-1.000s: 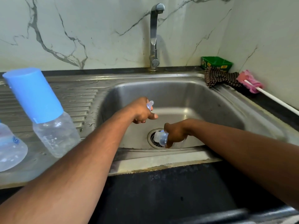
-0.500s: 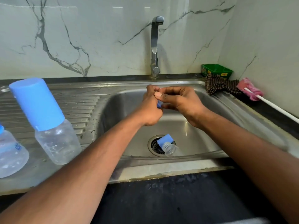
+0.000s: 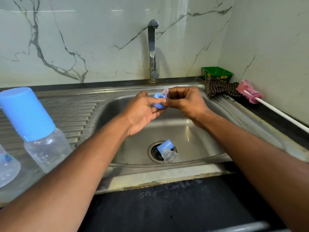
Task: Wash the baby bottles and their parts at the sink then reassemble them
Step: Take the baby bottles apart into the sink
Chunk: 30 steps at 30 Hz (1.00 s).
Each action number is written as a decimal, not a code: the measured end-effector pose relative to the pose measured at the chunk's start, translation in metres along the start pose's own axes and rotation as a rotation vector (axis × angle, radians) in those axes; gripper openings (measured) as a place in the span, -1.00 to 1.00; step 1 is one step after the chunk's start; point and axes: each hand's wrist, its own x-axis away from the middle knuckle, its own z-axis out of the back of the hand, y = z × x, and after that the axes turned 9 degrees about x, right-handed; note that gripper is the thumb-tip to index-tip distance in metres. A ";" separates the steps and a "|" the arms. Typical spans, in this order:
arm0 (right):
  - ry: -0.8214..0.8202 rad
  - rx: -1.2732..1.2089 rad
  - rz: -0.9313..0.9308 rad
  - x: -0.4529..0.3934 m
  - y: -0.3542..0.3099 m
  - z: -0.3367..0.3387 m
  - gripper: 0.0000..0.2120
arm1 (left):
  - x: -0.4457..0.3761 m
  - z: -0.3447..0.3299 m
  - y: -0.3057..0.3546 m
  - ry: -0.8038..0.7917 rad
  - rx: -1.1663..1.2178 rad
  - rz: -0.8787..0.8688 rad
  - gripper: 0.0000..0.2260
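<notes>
**Both hands hold a blue collar and teat over the sink basin**

At the left edge of the drainboard [image 3: 70, 113] a clear bottle [image 3: 7, 166] is cut off by the frame. Just right of it stands a capped bottle [image 3: 42, 144], clear below and covered by a tall blue cap [image 3: 25, 113]; it leans in the wide-angle view.

Over the back half of the sink [image 3: 192, 131], in front of the tap [image 3: 153, 51], the two hands meet. The left hand [image 3: 142, 113] is turned palm up with its fingers loosely curled, the fingertips touching a blue collar [image 3: 158, 102]. The right hand [image 3: 184, 101] closes on the same part from the other side, thumb and forefinger pinching at the clear teat [image 3: 165, 91] that rises from the collar's top. The collar sits between the two hands, held above the basin and well clear of its floor.

Below the hands, on the drain [image 3: 155, 152] at the basin's front, a small clear bottle [image 3: 168, 155] lies on its side with its threaded neck bare. A short blue cap [image 3: 165, 145] lies touching it.

At the sink's back right corner, a checked cloth [image 3: 219, 87] is draped over the rim, with a green box [image 3: 216, 73] behind it. Further right, a pink brush [image 3: 249, 91] with a white handle lies along the counter.
</notes>
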 end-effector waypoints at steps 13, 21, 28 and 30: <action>0.108 0.486 0.183 0.002 -0.005 -0.007 -0.98 | 0.003 -0.005 -0.012 0.062 -0.168 0.023 -0.78; 0.090 0.695 0.116 0.002 -0.003 -0.016 -0.89 | 0.000 -0.004 -0.018 0.101 -0.303 0.019 -0.70; -0.045 0.271 -0.009 -0.005 0.008 0.000 -0.92 | -0.004 0.008 -0.018 -0.015 -0.380 0.016 -0.69; -0.131 0.148 -0.085 -0.004 0.009 0.002 -0.91 | -0.004 0.014 -0.018 -0.038 -0.427 0.032 -0.69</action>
